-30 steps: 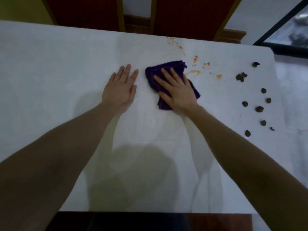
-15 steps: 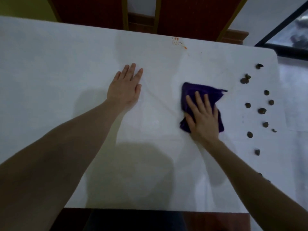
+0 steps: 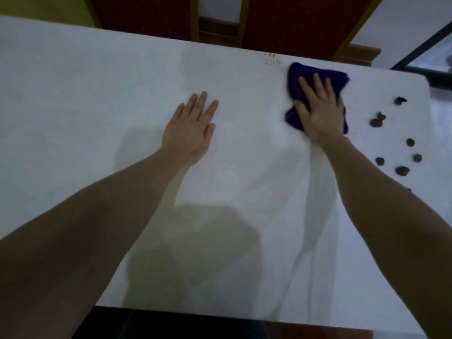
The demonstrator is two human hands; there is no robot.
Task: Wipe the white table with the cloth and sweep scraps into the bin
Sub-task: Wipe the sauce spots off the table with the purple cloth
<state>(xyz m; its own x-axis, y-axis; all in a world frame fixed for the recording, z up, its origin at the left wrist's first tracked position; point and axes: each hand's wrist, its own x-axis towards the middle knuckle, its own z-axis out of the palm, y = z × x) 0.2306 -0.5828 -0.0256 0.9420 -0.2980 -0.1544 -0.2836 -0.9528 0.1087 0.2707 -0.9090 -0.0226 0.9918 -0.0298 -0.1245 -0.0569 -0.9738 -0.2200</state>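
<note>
My right hand presses flat, fingers straight, on a crumpled purple cloth at the far right of the white table. My left hand rests flat on the table's middle, fingers spread, touching nothing else. A small orange stain remains just left of the cloth near the far edge. Several dark brown scraps lie scattered on the table to the right of the cloth. No bin is in view.
Red chair backs with wooden frames stand behind the table's far edge. A dark-framed glass panel is at the upper right. Damp wipe streaks run down the table below my right arm.
My right hand has slid the cloth from the middle right up to the far edge near the stain. The larger orange smears seen a second ago are gone. My left hand has stayed put.
</note>
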